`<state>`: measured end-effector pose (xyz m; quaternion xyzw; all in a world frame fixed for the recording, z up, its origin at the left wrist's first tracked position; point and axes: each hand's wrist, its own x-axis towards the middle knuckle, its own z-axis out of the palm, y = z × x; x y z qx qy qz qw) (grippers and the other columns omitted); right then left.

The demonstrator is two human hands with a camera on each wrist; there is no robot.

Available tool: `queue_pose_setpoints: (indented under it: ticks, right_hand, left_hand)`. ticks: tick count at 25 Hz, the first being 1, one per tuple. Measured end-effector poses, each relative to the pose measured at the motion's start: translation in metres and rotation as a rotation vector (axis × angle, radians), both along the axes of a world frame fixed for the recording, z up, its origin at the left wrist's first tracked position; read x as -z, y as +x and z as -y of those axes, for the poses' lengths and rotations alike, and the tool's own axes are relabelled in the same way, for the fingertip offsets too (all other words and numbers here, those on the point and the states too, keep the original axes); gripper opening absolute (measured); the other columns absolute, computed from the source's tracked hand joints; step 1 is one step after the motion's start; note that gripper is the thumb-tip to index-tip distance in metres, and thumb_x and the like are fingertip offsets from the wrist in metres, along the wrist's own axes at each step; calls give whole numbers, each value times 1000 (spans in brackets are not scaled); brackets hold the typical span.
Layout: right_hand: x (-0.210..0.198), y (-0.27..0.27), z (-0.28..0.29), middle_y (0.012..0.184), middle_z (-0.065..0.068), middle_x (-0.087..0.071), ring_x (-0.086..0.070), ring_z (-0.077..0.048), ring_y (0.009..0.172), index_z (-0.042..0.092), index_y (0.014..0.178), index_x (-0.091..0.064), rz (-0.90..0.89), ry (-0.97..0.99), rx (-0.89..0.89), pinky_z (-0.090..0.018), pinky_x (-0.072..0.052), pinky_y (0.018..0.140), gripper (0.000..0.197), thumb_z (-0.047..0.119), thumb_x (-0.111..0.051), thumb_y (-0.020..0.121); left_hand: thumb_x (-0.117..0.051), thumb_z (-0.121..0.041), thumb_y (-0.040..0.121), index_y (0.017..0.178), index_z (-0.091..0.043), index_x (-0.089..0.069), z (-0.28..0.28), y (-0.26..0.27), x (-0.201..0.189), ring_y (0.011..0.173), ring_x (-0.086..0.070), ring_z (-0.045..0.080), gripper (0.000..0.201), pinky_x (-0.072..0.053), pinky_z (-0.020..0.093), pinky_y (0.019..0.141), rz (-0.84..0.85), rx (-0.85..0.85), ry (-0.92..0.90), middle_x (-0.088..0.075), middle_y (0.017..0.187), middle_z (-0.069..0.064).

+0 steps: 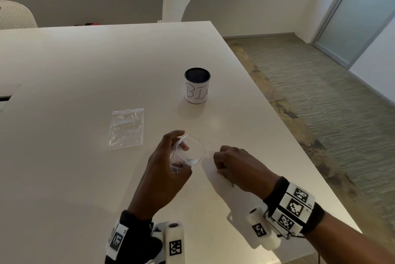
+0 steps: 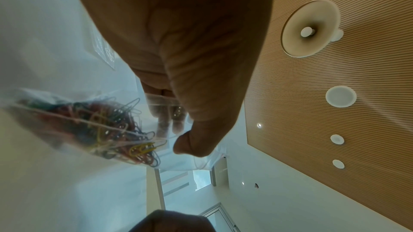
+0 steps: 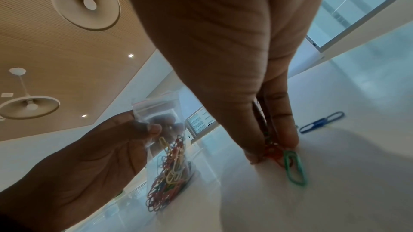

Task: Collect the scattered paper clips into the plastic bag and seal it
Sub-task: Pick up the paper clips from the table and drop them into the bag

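My left hand (image 1: pixel 171 156) holds a clear plastic bag (image 1: pixel 189 150) just above the white table (image 1: pixel 85 71), thumb and fingers pinching its open top. Several coloured paper clips (image 2: pixel 107 129) fill the bag's bottom (image 3: pixel 170 170). To its right my right hand (image 1: pixel 222 167) presses down on the table, fingertips (image 3: pixel 290 140) pinching red and green paper clips (image 3: pixel 292 167) against the surface. A green clip end (image 1: pixel 232 185) shows under that hand. A blue paper clip (image 3: pixel 321 122) lies loose on the table beyond the fingers.
A second clear bag (image 1: pixel 126 129) lies flat on the table to the left. A black mesh cup with a white label (image 1: pixel 197 85) stands farther back. The table's right edge runs diagonally near my right wrist. White chairs (image 1: pixel 176 5) stand behind the table.
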<state>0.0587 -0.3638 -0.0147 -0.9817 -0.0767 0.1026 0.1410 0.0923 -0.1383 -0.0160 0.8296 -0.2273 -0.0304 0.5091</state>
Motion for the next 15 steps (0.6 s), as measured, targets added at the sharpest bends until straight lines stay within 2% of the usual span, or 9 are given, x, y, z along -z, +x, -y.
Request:
queue_pose_setpoints:
  ticks: [3, 6, 8, 11, 15]
  right_hand:
    - [-1, 5, 10, 91, 1, -65, -62, -18, 80, 21, 92, -58, 5, 72, 42, -28, -52, 71, 12, 18, -68, 97]
    - [2, 7, 22, 93, 0, -77, -71, -14, 83, 17, 105, -70, 10, 230, 106, -27, -57, 77, 12, 17, -73, 94]
    - [2, 10, 29, 93, 0, -79, -73, -14, 83, 16, 100, -77, 8, 348, 192, -24, -56, 78, 9, 13, -76, 91]
    - [-9, 10, 31, 86, -7, -79, -76, -18, 78, 10, 94, -78, -9, 656, 318, -25, -60, 77, 5, 7, -77, 90]
    - [-41, 6, 14, 83, -16, -77, -71, -21, 73, 6, 96, -77, 32, 1027, 321, -30, -62, 78, 5, 6, -75, 91]
  left_hand:
    - [-76, -3, 84, 141, -25, -44, 0, 0, 0, 103, -62, 4, 69, -47, 2, 75, 12, -6, -2, -65, 114, -7]
    - [-76, -2, 84, 141, -24, -44, -1, 0, 0, 103, -62, 4, 69, -47, 2, 75, 11, -14, -1, -65, 114, -7]
    - [-75, -2, 83, 141, -23, -45, -1, -1, -1, 103, -61, 1, 68, -46, 1, 74, 5, -19, -2, -65, 114, -7]
    - [-74, -1, 84, 141, -25, -45, -1, -1, -1, 103, -62, 2, 68, -46, 2, 74, 1, -23, -10, -65, 114, -7]
    - [-75, 1, 84, 140, -24, -45, -1, 0, 0, 103, -62, 2, 69, -47, 2, 74, -3, -22, -25, -66, 114, -5]
